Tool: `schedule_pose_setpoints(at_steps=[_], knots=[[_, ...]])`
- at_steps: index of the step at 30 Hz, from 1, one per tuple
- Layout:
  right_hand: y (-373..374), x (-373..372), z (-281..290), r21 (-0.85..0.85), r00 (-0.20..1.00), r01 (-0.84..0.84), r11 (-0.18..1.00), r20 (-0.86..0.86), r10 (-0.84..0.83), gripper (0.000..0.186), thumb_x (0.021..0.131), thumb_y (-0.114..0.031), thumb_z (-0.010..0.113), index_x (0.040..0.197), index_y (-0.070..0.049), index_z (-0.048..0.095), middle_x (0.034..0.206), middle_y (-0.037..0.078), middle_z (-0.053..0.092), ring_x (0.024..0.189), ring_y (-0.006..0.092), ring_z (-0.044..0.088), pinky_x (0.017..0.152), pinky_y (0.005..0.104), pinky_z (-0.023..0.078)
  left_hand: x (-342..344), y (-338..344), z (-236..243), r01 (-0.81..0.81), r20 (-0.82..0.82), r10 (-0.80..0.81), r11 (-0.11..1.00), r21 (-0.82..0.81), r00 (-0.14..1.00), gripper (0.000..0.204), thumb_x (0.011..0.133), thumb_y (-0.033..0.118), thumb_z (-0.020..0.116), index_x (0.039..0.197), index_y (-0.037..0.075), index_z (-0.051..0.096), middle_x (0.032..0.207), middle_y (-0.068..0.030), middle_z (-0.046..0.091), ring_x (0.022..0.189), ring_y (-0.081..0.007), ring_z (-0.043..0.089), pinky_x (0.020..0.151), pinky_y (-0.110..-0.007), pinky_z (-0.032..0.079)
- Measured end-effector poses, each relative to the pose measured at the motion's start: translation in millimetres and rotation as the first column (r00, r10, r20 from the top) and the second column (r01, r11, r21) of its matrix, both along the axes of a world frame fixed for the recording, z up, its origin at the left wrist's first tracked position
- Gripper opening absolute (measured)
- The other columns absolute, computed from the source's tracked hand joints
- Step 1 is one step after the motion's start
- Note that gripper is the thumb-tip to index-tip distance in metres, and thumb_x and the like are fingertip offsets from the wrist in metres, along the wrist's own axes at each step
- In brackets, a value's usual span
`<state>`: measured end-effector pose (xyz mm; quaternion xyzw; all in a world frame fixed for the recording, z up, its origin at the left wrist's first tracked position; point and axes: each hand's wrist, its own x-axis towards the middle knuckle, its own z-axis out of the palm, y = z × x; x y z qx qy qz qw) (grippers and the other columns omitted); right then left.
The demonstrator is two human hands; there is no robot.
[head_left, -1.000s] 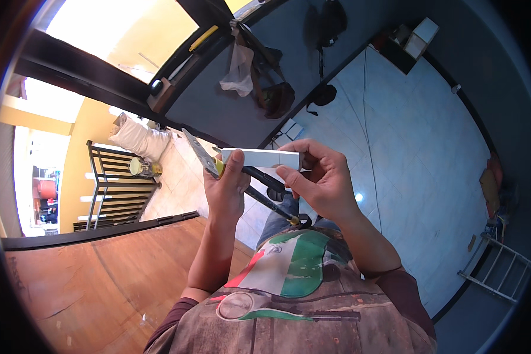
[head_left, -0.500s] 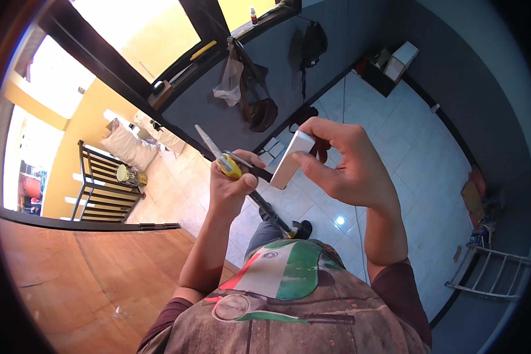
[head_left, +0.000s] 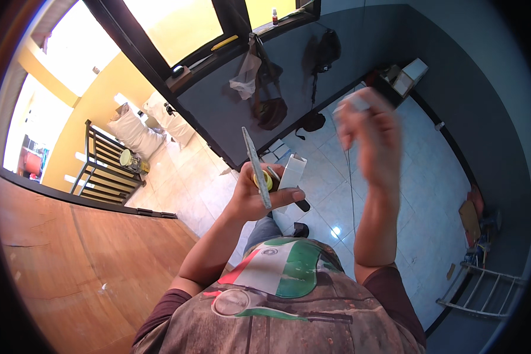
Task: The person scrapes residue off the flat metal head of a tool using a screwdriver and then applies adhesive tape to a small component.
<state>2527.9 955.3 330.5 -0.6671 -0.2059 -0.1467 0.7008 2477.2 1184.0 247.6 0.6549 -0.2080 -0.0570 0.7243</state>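
Observation:
My left hand (head_left: 251, 194) is closed round several things at once. One is a scraper (head_left: 256, 167) with a long, narrow grey blade and a yellow handle part. Beside it stands a white rectangular box (head_left: 293, 170), its upper end open, held by my thumb. A dark rod-like tip (head_left: 302, 205) shows just past the thumb; the rest of it is hidden. Raised to the right, apart from the box, my right hand (head_left: 371, 133) is blurred by motion. Its fingers look curled, with a small whitish patch at the fingertips that I cannot make out.
To the left is a brown wooden surface (head_left: 71, 259), with a dark slatted rack (head_left: 109, 171) and white sacks (head_left: 137, 133) beyond. Bags (head_left: 271, 112) hang under the window sill. A box (head_left: 413, 74) sits in the far corner; a metal ladder (head_left: 484, 289) lies at right.
The white box has passed from my right hand to my left, beside the scraper. The blade has turned more upright. My right hand has moved up and right. The view has shifted slightly.

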Motion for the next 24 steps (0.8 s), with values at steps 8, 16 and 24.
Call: schedule_pose_setpoints(at_steps=[8, 16, 24], knots=[[-44.6, -10.9, -15.3, 0.232, 0.987, 0.14, 0.963, 0.04, -0.154, 0.016, 0.081, -0.006, 0.062, 0.071, -0.008, 0.049, 0.086, 0.009, 0.068, 0.059, 0.011, 0.056, 0.056, 0.0245, 0.046, -18.6, 5.5, -18.3, 0.013, 0.015, -0.011, 0.986, -0.169, 1.0, 0.016, 0.08, 0.005, 0.089, 0.086, 0.003, 0.075, 0.077, -0.004, 0.072, 0.066, -0.0093, 0.067, 0.059, -0.025, 0.051], [-7.1, -42.7, -40.8, 0.552, 0.866, -0.068, 0.831, -0.381, 0.324, 0.019, 0.078, 0.003, 0.043, 0.093, -0.006, 0.05, 0.079, 0.006, 0.053, 0.057, 0.0085, 0.041, 0.05, 0.0231, 0.034, -12.8, 10.9, -39.3, 0.08, 0.296, -0.05, 0.993, -0.09, 0.954, 0.052, 0.073, -0.005, 0.091, 0.116, 0.004, 0.063, 0.092, -0.0131, 0.076, 0.082, -0.0203, 0.076, 0.067, -0.034, 0.061], [-2.7, -50.3, -16.0, -0.078, 0.924, -0.289, 0.954, -0.283, 0.257, 0.019, 0.087, -0.02, 0.084, 0.092, -0.005, 0.072, 0.066, -0.011, 0.046, 0.059, -0.0013, 0.034, 0.051, 0.0207, 0.023, -9.1, -2.7, -38.2, -0.036, 0.459, 0.01, 0.998, 0.048, 0.888, 0.055, 0.067, 0.002, 0.097, 0.11, 0.005, 0.063, 0.085, -0.0096, 0.074, 0.07, -0.0156, 0.071, 0.059, -0.029, 0.054]])
